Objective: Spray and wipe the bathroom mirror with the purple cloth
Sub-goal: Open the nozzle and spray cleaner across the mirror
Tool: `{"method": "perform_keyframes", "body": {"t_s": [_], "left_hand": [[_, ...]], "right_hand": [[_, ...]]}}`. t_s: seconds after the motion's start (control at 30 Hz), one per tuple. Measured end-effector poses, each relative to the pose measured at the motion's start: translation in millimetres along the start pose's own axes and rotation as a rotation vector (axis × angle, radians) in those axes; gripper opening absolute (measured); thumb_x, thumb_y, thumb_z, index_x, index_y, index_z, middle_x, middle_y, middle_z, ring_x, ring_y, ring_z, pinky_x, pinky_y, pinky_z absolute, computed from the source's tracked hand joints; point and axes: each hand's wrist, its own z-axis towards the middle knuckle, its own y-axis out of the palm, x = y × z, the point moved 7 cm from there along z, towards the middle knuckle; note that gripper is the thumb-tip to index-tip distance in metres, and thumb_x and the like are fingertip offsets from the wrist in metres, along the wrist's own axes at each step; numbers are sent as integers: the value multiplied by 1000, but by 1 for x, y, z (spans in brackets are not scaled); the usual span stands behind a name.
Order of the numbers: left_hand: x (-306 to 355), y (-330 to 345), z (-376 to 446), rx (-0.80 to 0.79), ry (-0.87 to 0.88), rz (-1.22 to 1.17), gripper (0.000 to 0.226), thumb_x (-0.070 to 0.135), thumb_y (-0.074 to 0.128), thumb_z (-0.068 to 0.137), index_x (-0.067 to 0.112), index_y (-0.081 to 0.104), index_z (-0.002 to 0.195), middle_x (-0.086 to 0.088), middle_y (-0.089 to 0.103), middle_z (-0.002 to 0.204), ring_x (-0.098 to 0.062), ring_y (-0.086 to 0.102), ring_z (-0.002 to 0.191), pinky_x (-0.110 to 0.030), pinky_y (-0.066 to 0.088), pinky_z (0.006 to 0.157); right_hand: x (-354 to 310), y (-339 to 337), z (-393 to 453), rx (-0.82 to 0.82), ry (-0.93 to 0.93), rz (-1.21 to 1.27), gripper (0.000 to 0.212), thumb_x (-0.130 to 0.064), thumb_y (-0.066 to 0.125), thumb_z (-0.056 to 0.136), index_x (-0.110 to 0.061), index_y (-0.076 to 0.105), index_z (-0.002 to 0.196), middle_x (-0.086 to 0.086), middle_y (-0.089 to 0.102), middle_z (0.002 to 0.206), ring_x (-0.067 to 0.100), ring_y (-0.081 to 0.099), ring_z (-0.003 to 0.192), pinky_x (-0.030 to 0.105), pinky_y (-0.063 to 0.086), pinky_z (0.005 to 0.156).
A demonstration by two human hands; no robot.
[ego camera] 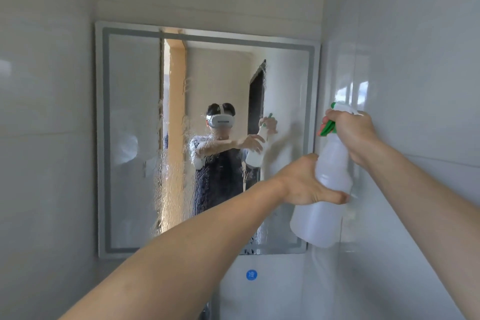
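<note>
I'm seeing a translucent matt plastic spray bottle (327, 189), wet streaked mirror (135, 138) glass, and glossy wall tiles (415, 60) shining at right.

Both hands on a white spray bottle (327, 189) before the wet mirror (135, 138): left hand (306, 184) gripping its body, right hand (350, 130) squeezing the green trigger (326, 129).

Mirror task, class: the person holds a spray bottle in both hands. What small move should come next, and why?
Probably swing the spray bottle left and squeeze the green trigger with the right hand. The left hand steadies the body. The mirror looks wet with runs only mid-glass; its left part looks dry.
</note>
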Motion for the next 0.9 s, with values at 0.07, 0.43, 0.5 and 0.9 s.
{"method": "perform_keyframes", "body": {"t_s": [0.07,0.43,0.5,0.9], "left_hand": [[-7,10,-2,-12,-26,-1,43,36,88,70,20,69,105,-3,76,103,-24,72,98,-46,58,96],[-34,46,-21,-45,-80,-5,32,36,86,73,22,66,94,-1,72,87,-23,68,80,-45,58,84],[-36,45,-25,-36,-97,14,33,38,86,71,25,65,92,-1,72,90,-26,70,85,-48,58,87],[-65,53,-51,-10,-169,49,39,43,86,67,29,64,96,3,72,96,-26,70,91,-51,59,88]], "right_hand": [[14,-2,-2,-27,43,-16,7,-20,70,61,-14,71,57,9,68,67,31,61,72,55,58,87],[73,-10,-15,11,138,3,18,-18,64,61,-8,66,75,8,65,54,32,62,60,46,55,71],[77,-7,-18,15,135,1,14,-18,65,66,-9,65,78,5,61,51,31,59,57,45,52,67],[107,12,-41,-70,155,32,18,-12,68,88,-10,66,70,12,72,67,28,68,65,40,56,80]]}}
